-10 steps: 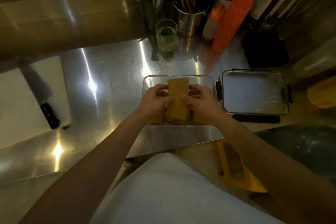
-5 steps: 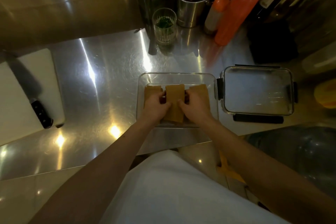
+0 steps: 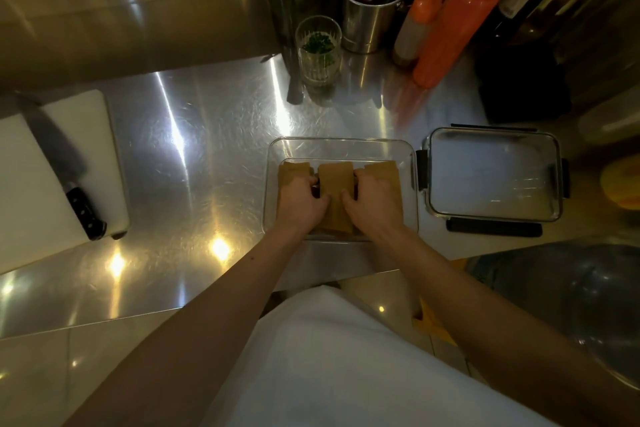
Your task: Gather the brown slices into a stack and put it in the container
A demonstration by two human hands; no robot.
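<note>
- Head view: left hand [image 3: 302, 202] and right hand [image 3: 375, 199] both grasp the middle stack of brown slices [image 3: 335, 191] from either side, fingers curled against its flanks.
- Between the hands, that stack sits low inside the clear container [image 3: 341, 143]; whether it rests on the floor cannot be told.
- Just outside each hand, further brown stacks stand against the container's side walls.
- Right of the right hand, the lid [image 3: 493, 173] lies apart on the steel counter [image 3: 194, 156].
- Risk, as judged: fingers wedged in tight gaps may drag neighbouring slices askew on withdrawal.
</note>
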